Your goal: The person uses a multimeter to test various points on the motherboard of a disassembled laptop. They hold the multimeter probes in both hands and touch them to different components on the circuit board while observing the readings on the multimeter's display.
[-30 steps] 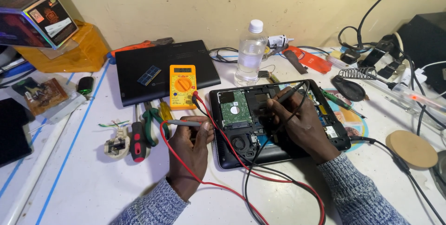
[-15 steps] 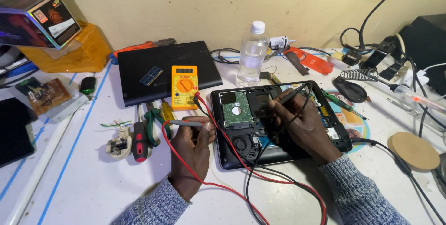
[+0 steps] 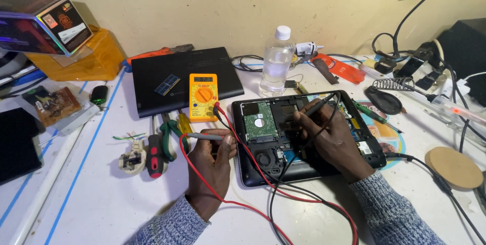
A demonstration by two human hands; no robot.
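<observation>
As we look down from the head camera, each label below marks one element of the bench.

Left hand (image 3: 211,161): we see its fingers closed around the red-lead probe (image 3: 205,136), which lies roughly level and points left, away from the board, its tip over the bare table (image 3: 101,199).

Right hand (image 3: 331,141): its fingers pinch the black-lead probe (image 3: 320,106) like a pen, slanted over the opened laptop (image 3: 309,133); we cannot tell whether the tip touches a contact, as the fingers hide it.

Opened laptop: it lies base-up, cover off, just right of the left hand, with the hard drive (image 3: 259,122) exposed at its upper left.

Multimeter (image 3: 203,96): yellow, resting on the closed laptop (image 3: 182,78) behind; red and black leads run from it toward both hands.

Nearby things: a red-handled screwdriver (image 3: 154,154), a wall plug (image 3: 132,158) and a water bottle (image 3: 276,63) standing just behind the opened laptop.

Risk, probe slip: we judge that a slanted tip could skid and bridge neighbouring contacts.

Risk, leads: the slack loops crossing the board could snag a sleeve and tug a probe off its point.

Risk, bottle: so near, a tugged lead could topple it onto the open board.
</observation>
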